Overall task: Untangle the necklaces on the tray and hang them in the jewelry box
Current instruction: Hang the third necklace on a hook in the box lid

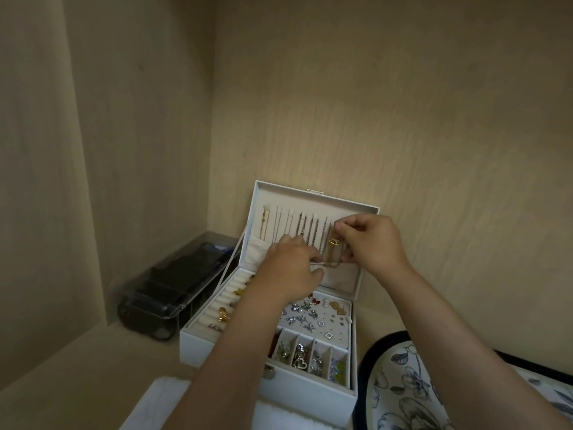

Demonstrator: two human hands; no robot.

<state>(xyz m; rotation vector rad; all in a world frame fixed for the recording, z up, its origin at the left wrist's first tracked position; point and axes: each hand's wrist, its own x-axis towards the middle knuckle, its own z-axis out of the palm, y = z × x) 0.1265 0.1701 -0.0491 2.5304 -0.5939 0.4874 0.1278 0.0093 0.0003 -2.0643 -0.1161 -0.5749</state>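
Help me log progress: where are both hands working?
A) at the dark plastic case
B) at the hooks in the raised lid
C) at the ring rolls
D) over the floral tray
B: the left hand and right hand hold a gold necklace at the lid, by its hooks.

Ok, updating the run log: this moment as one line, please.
step: hanging | right hand: pinches gold necklace at lid hooks | left hand: at lid pocket, grip unclear | jewelry box: open

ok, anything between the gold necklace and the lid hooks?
Nothing visible. The right hand pinches the gold necklace against the open lid at the right end of the hook row; other chains hang to its left, not across it.
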